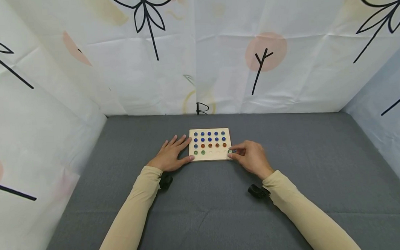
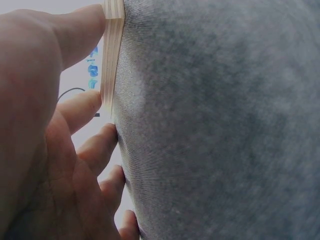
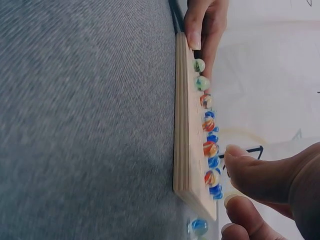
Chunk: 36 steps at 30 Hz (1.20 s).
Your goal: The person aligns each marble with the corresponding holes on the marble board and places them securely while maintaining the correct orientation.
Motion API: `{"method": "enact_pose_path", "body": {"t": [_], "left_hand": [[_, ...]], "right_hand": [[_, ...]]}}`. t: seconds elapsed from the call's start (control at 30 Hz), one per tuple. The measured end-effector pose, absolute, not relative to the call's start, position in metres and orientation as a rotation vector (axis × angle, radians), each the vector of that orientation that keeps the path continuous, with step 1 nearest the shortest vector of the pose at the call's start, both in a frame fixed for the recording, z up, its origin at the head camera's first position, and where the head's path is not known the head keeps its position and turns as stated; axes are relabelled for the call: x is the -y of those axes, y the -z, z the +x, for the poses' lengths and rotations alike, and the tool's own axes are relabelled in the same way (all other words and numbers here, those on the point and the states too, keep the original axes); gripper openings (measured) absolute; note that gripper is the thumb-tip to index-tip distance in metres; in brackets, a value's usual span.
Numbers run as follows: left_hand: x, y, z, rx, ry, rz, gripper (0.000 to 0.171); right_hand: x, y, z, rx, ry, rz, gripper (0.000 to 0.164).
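Note:
A light wooden board (image 1: 214,157) carries rows of glass marbles. Blue marbles (image 1: 209,139) fill the two far rows, with mostly orange-red marbles (image 1: 217,145) below. Two green marbles (image 1: 203,152) sit at the left of the nearest row, beside bare hollows. My left hand (image 1: 169,155) steadies the board's left side, fingers spread and straight, thumb at the near corner. At the right edge is my right hand (image 1: 252,157), thumb and forefinger apart around a green marble in the head view. The right wrist view shows a gap between them, with a blue marble (image 3: 199,227) lower down.
Grey cloth (image 1: 204,215) covers the table around the board. White patterned curtains (image 1: 224,78) rise behind it and at both sides. A dark wrist camera (image 1: 166,180) sits by the left cuff, another dark camera (image 1: 257,191) by the right.

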<state>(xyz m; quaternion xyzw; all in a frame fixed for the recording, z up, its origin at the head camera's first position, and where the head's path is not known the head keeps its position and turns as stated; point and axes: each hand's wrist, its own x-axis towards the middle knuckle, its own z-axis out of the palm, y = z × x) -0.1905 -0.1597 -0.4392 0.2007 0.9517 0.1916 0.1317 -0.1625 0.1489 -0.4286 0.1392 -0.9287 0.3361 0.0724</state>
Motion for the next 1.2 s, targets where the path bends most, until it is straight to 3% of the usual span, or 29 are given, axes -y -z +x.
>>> {"method": "enact_pose_path", "body": {"t": [1.2], "left_hand": [[0.159,0.44,-0.191,-2.779,-0.555,0.58,0.076]], "right_hand": [[-0.098,0.433,-0.172,2.851,-1.019,0.419,0.018]]}}
